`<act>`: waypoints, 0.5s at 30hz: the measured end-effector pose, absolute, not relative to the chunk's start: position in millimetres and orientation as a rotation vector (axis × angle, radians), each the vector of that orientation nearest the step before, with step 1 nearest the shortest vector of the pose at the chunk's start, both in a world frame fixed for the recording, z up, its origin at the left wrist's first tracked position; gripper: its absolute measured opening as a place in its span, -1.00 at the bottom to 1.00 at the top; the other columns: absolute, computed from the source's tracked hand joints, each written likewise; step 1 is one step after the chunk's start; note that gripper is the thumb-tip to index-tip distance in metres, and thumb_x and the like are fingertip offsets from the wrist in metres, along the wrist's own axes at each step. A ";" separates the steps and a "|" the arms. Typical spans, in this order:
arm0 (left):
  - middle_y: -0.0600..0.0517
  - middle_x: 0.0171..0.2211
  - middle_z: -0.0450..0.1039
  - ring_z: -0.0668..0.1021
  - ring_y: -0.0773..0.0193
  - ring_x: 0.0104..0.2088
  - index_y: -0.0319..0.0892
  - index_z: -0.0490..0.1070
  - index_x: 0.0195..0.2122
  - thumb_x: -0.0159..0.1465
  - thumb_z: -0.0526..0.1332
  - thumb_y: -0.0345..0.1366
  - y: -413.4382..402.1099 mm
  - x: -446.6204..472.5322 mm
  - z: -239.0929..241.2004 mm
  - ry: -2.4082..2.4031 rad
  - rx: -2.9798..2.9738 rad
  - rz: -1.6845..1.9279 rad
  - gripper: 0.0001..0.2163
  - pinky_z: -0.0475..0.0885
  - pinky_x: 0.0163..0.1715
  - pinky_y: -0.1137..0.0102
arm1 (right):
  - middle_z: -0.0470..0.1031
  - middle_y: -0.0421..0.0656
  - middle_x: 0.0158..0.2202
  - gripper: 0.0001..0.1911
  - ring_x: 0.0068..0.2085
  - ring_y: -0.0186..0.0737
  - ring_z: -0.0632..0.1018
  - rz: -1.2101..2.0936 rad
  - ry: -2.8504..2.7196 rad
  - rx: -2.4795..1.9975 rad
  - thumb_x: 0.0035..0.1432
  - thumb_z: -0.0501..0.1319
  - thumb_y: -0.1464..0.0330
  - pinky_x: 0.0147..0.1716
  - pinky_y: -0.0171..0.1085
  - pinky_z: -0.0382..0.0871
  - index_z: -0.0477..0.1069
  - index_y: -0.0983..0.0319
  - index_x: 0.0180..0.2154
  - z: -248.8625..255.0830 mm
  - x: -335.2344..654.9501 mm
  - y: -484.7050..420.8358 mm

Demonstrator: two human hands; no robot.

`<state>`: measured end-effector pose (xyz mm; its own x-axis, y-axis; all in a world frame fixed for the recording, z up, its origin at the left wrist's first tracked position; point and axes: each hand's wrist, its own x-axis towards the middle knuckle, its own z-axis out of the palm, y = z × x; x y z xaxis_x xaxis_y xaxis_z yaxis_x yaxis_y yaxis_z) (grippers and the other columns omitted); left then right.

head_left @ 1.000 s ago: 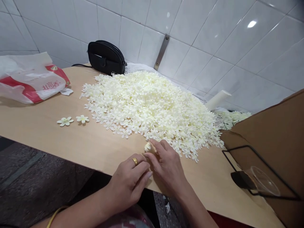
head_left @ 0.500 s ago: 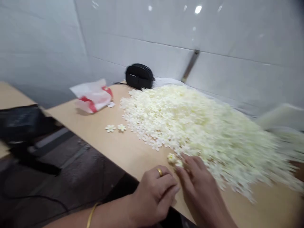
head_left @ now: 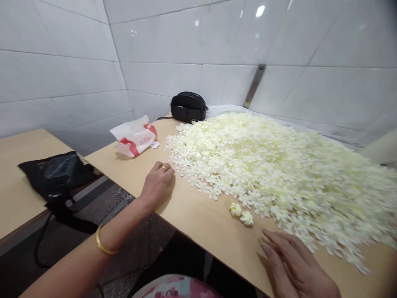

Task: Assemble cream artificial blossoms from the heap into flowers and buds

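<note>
My left hand [head_left: 157, 184] rests on the table left of the pile, its fingers curled downward. Whatever lies under or between those fingers is hidden. A gold ring and a gold bangle [head_left: 104, 242] are on this hand and wrist. Near the table's front right, my right hand [head_left: 296, 263] is open, thumb and index finger apart with nothing between them. Just to the left of its fingertips, two small bunched cream-white artificial flowers [head_left: 242, 214] lie on the wood. Beyond both hands spreads a large pile of loose white flower pieces [head_left: 257, 161].
A white and red paper bag [head_left: 136, 138] lies at the back left, and a black pouch [head_left: 188, 106] stands behind the pile. Across a gap, a black bag [head_left: 58, 169] sits on a second table [head_left: 18, 198]. Tiled walls [head_left: 217, 37] close off the back.
My left hand has moved away to the left, over the spot where two single flowers lay. My right hand has let go of the bunched flowers and drawn back toward the lower right.
</note>
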<state>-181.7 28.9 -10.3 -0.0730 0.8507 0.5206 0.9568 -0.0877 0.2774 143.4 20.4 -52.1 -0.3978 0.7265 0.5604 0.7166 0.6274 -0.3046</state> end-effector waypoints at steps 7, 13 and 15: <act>0.13 -0.62 0.31 0.33 0.44 -0.64 -0.25 0.38 -0.44 0.07 0.19 -0.28 12.7 -110.3 5.5 -2.620 -2.258 -2.207 -0.87 0.26 -0.61 0.51 | 0.38 -0.09 -0.29 -0.80 -0.26 -0.24 0.44 0.147 -1.992 -1.071 0.12 0.07 0.46 -0.31 -0.30 0.37 0.35 0.21 -0.19 -25.3 125.0 -2.5; 0.12 -0.63 0.30 0.32 0.44 -0.63 -0.26 0.36 -0.49 0.09 0.16 -0.35 12.5 -38.6 -8.2 -2.600 -2.706 -2.106 -0.91 0.27 -0.59 0.50 | 0.37 -0.06 -0.26 -0.66 -0.22 -0.23 0.41 0.272 -2.023 -1.046 0.12 0.02 0.55 -0.29 -0.25 0.34 0.29 0.21 -0.06 -26.2 124.7 -17.5; 0.09 -0.61 0.30 0.35 0.39 -0.57 -0.25 0.37 -0.50 0.13 0.12 -0.39 14.0 -29.0 -14.4 -2.248 -2.857 -1.773 -0.90 0.28 -0.52 0.46 | 0.39 -0.06 -0.26 -0.64 -0.24 -0.22 0.40 0.240 -2.058 -1.076 0.12 0.01 0.56 -0.29 -0.22 0.33 0.29 0.21 -0.04 -32.6 127.6 -20.2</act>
<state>-29.0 14.0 -14.4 0.1888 0.9799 0.0649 0.2913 -0.1190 0.9492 127.6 -20.2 -32.6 -0.3324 0.7615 0.5565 0.6133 0.6228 -0.4858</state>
